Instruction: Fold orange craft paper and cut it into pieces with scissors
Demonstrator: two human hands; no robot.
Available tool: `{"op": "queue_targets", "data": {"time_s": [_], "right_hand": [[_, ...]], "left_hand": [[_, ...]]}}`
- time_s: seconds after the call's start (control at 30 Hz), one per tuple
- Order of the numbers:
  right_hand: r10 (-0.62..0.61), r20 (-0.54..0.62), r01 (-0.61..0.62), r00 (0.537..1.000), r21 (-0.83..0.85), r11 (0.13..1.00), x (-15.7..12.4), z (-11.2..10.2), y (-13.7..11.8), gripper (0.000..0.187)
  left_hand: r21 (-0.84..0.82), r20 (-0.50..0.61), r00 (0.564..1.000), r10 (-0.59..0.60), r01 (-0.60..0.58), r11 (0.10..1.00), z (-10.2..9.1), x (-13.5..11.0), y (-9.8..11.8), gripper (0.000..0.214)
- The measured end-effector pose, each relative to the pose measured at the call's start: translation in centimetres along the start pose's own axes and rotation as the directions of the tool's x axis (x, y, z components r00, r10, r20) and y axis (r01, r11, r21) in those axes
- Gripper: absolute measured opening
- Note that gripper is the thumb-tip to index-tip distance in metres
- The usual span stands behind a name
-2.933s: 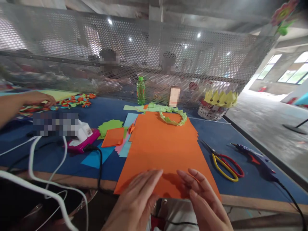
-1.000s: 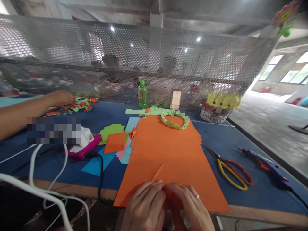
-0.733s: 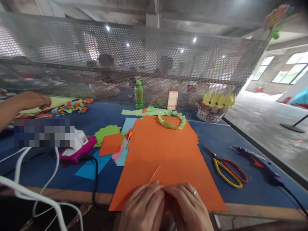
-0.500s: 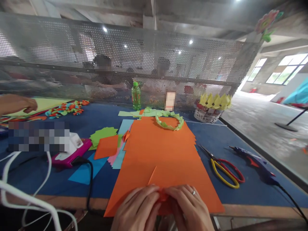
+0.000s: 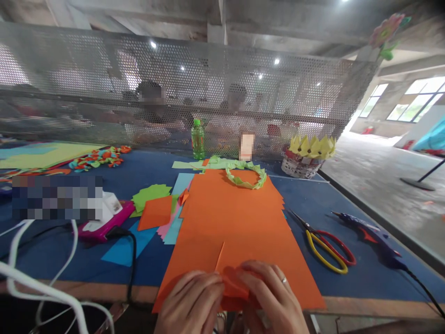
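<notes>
Both of my hands sit at the near table edge, pinching a small folded piece of orange paper (image 5: 233, 284) between them. My left hand (image 5: 190, 304) grips its left side with curled fingers. My right hand (image 5: 274, 297), a ring on one finger, holds the right side. Beneath them lies a stack of large orange sheets (image 5: 236, 218) with one small raised flap just beyond my fingers.
Red-and-yellow scissors (image 5: 325, 241) and a blue glue gun (image 5: 368, 232) lie at the right. A green paper ring (image 5: 246, 176), green bottle (image 5: 197, 139), basket with yellow paper (image 5: 308, 157), coloured paper squares (image 5: 156, 204), a pink device (image 5: 104, 222) and cables (image 5: 52, 278) sit left and beyond.
My flat hands closed onto a small orange piece and lifted it slightly. The other person's arm at the left has withdrawn out of view.
</notes>
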State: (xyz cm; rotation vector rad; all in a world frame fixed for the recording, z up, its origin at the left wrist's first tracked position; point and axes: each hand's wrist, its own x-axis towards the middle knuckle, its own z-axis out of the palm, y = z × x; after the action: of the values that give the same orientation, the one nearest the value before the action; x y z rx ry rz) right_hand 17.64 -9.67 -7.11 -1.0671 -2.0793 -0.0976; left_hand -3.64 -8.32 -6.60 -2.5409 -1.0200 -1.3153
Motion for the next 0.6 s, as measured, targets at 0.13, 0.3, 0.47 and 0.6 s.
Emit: {"op": "queue_targets", "data": {"time_s": [0.13,0.3,0.47,0.6], "right_hand": [[-0.071,0.003,0.071,0.997,0.030,0.997,-0.3,0.1,0.1,0.019],[-0.062,0.033,0.059,0.998,0.082,0.995,-1.0,0.4,0.8,0.017],[-0.015,0.056,0.007,0.998,0.137,0.991,-0.6,-0.1,0.5,0.022],[-0.003,-0.024,0.007,1.000,0.169,0.986,0.1,-0.4,-0.2,0.019]], "left_hand": [[0.003,-0.008,1.000,0.008,-0.008,1.000,0.2,0.3,0.0,0.026],[-0.030,-0.022,1.000,-0.006,0.005,1.000,0.5,-0.1,-0.1,0.026],[-0.042,0.049,0.999,-0.023,0.025,0.999,0.1,-0.6,-0.4,0.031],[-0.054,0.080,0.996,-0.029,0.033,0.998,-0.1,-0.8,-0.6,0.034]]}}
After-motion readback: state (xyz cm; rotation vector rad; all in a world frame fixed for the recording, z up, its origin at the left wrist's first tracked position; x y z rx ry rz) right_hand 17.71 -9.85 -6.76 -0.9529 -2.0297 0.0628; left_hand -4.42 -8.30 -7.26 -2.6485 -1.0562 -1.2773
